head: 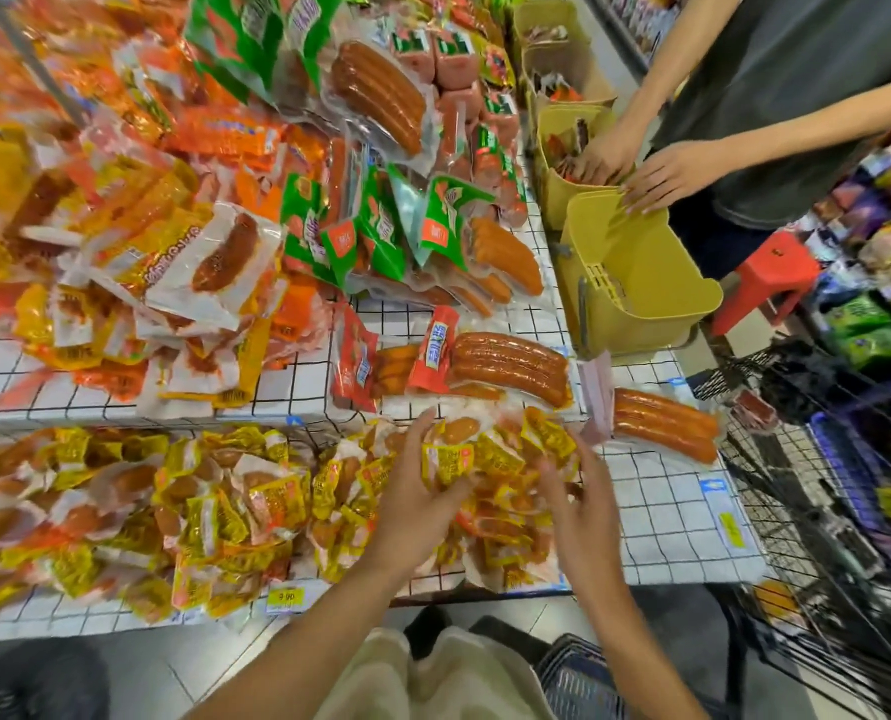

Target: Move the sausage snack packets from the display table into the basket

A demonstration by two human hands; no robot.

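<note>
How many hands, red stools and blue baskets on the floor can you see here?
Hands: 4 (the wearer's left hand and right hand, the other person's two hands)
Red stool: 1
Blue basket: 1
Total: 6

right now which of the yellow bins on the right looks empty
The nearest yellow bin, by the table's right edge: its inside shows bare, while the bins behind it hold packets. Another person's hand rests on its rim.

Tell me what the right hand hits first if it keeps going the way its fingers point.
Probably the yellow snack packets just beyond the right hand, whose fingers point up and slightly left at the pile; depth is unclear.
</note>
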